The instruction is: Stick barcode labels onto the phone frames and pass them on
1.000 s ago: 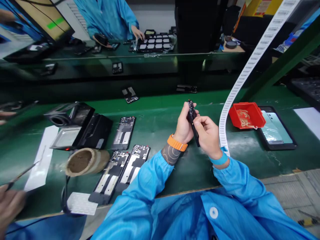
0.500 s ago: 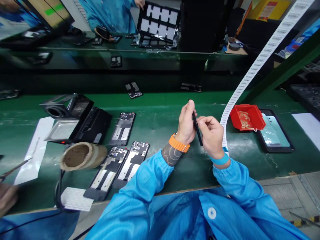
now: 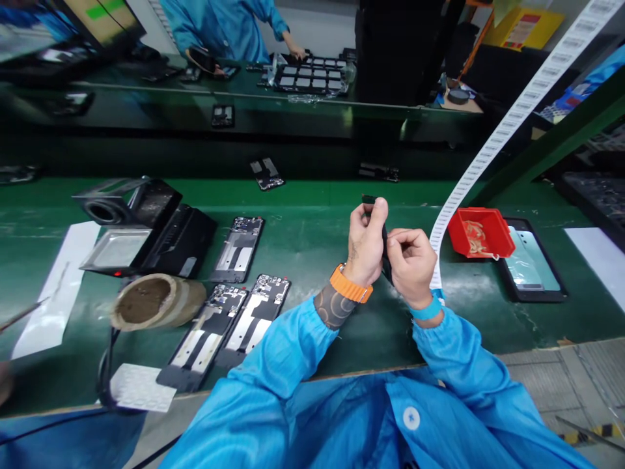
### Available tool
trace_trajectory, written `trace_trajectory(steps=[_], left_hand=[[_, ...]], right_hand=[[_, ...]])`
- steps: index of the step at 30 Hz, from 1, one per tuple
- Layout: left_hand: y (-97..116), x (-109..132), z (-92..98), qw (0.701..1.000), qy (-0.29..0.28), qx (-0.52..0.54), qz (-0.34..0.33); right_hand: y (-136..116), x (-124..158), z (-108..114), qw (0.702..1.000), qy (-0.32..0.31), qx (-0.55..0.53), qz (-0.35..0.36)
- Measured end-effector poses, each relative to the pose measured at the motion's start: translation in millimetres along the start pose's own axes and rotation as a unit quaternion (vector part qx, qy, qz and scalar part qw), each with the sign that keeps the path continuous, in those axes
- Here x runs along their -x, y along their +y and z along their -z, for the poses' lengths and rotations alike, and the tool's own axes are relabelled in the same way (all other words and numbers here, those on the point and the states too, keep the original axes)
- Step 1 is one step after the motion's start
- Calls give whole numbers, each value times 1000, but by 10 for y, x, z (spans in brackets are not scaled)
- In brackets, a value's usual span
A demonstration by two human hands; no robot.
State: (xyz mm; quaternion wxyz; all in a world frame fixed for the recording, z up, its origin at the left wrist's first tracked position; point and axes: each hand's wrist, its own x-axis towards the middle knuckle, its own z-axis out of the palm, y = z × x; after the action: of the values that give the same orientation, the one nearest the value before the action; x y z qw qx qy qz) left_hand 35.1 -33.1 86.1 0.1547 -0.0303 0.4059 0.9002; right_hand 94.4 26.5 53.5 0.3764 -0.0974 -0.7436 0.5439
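My left hand is closed around a dark, slim phone body, which is held almost edge-on above the bench. Most of the phone is hidden by the fingers. At its right edge, my right hand is pinched, thumb against curled forefinger. Whatever lies in that pinch is too small or hidden to make out. To the left, several opened phones with bare circuit boards lie on the green bench: one phone farther back, and a phone and another phone side by side nearer me.
A red bin with tan bands stands at right, beside a black tray. A white label strip hangs down near my right hand. At left are a black device and a round pot. Across, a co-worker's hand touches a tray.
The phone in my left hand has turned, so its top end now shows above the fingers. Across the bench, the co-worker's raised tray has been lowered flat.
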Motion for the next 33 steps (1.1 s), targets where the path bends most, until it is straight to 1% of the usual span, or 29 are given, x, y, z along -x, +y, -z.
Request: trace_trajectory(steps=[2, 4, 6, 7, 9, 11, 13, 15, 17, 19, 20, 22, 23, 25, 27, 28, 29, 31, 32, 33], left_hand=[[-2, 4, 7, 999, 2, -26, -41], [-6, -11, 21, 996, 2, -49, -77], [-6, -36, 36, 993, -7, -62, -96], [-5, -48, 43, 993, -12, -63, -101], [-4, -63, 52, 993, -13, -58, -106], [-19, -59, 60, 993, -6, -51, -104], [-57, -40, 70, 994, -7, -48, -101], [-105, -12, 86, 993, -23, -49, -105], [-131, 11, 106, 991, -49, -49, -110], [-94, 12, 126, 990, -90, -55, -90], [-45, -1, 136, 989, -119, -60, -65], [108, -65, 154, 980, -178, -86, 14], [202, -118, 162, 972, -199, -113, 57], [394, -262, 170, 946, -222, -201, 123], [542, -437, 165, 901, -252, -320, 148], [589, -527, 159, 872, -275, -375, 151], [615, -614, 150, 841, -301, -421, 155], [613, -786, 131, 783, -349, -482, 180], [594, -876, 121, 761, -365, -497, 200], [568, -979, 111, 747, -375, -504, 219]], right_hand=[[33, 6, 0, 1000, 5, 20, 12], [61, 5, -3, 1000, 3, 26, 7], [71, 1, 0, 1000, 4, 14, 6], [66, -2, 7, 1000, 16, 7, 20], [38, -2, 29, 995, 57, 19, 81], [-7, 3, 55, 983, 77, 73, 151], [-52, 9, 75, 973, 47, 128, 185], [-86, 7, 92, 971, 5, 155, 182], [-113, -8, 126, 972, -17, 161, 171], [-143, -38, 192, 969, -25, 177, 170], [-161, -58, 237, 966, -27, 191, 170], [-196, -104, 342, 958, -51, 225, 169], [-207, -127, 393, 952, -79, 245, 168], [-198, -165, 471, 931, -159, 282, 171], [-134, -189, 500, 905, -235, 305, 180], [-81, -196, 496, 897, -258, 311, 180], [-18, -201, 484, 893, -270, 314, 179], [117, -213, 452, 891, -272, 321, 170], [180, -222, 443, 892, -267, 325, 166], [232, -235, 443, 893, -261, 326, 164]])
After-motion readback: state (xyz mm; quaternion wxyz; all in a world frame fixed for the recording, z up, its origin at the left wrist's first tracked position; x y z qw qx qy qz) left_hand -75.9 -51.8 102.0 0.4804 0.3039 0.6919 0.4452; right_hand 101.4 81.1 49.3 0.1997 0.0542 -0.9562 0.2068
